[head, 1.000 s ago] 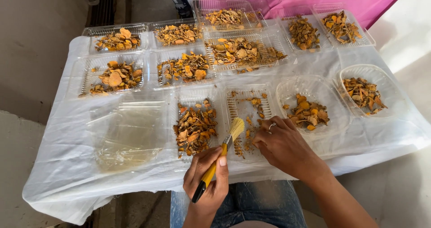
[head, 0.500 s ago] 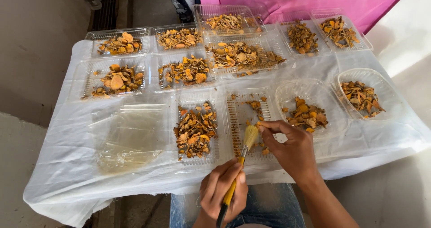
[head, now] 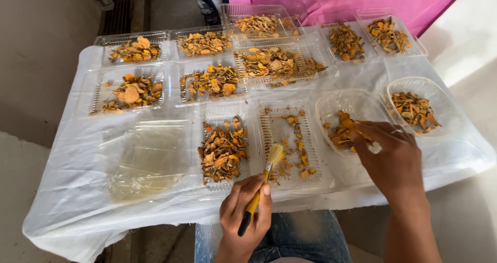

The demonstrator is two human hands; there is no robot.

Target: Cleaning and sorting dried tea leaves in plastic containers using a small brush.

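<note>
- My left hand (head: 243, 219): bare, no glove, no ring I can make out; thumbnail trimmed short.
- My right hand (head: 391, 157): bare too; thin pale band on one finger, up by the fingertips end.
- Both forearms bare back from the wrists, no sleeve or watch in view.
- Below the hands: blue denim jeans (head: 305, 237), faded, with pale dusty smears on the thighs.

Ten rectangular trays (head: 290, 144), two round bowls (head: 414, 107), one brush (head: 261, 182), two hands (head: 391, 157).
</note>
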